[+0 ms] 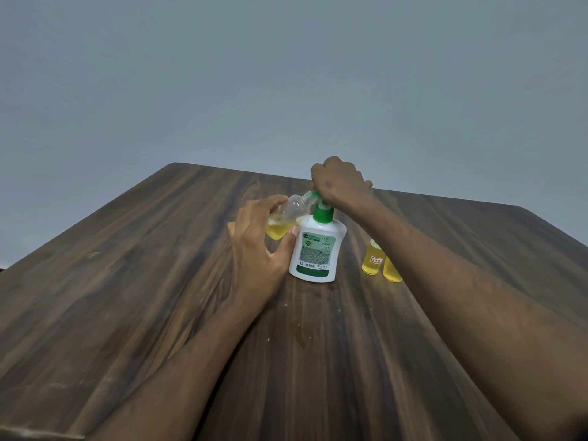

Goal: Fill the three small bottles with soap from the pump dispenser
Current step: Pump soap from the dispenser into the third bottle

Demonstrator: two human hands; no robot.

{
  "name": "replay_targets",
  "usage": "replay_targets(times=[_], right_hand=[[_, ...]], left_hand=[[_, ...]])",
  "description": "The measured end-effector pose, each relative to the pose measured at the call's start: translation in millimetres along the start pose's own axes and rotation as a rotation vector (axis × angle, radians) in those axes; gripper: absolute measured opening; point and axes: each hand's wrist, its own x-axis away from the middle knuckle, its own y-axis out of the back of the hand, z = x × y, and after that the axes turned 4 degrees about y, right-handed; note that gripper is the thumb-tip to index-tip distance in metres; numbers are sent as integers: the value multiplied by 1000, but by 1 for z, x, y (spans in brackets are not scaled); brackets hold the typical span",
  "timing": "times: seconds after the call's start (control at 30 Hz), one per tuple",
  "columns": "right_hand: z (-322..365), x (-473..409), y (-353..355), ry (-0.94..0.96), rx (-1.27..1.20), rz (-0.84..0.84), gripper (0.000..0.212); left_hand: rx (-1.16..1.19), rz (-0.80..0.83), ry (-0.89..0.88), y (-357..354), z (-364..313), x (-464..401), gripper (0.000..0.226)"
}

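Note:
A white pump dispenser (318, 249) with a green pump head stands upright near the middle of the wooden table (127, 281). My right hand (339, 183) sits curled on top of the pump head, pressing down on it. My left hand (257, 246) grips a small clear bottle (294, 211), tilted with its open neck at the green nozzle. Yellow soap pools in that bottle's lower end. Two more small bottles (372, 257) (392, 270) full of yellow soap stand upright to the right of the dispenser, partly hidden by my right forearm.
The dark table's far edge runs just behind my hands, with a plain grey wall beyond it. A faint wet smear (300, 338) and small specks mark the wood in front of the dispenser.

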Motion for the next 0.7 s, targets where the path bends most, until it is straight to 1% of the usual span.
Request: replay_targets(times=[0.1, 0.23, 0.37, 0.6, 0.7], right_hand=[[1, 1, -3, -5, 26, 26, 18], [0, -1, 3, 9, 19, 11, 18], [2, 0, 4, 13, 75, 21, 15], [1, 4, 0, 5, 69, 52, 16], [2, 3, 1, 20, 47, 26, 17]], left_hand=[[-4, 3, -2, 0, 1, 0, 40], [-2, 5, -8, -2, -1, -2, 40], [4, 4, -6, -2, -2, -4, 40], [-4, 3, -5, 0, 0, 1, 39], [4, -3, -10, 0, 0, 1, 40]])
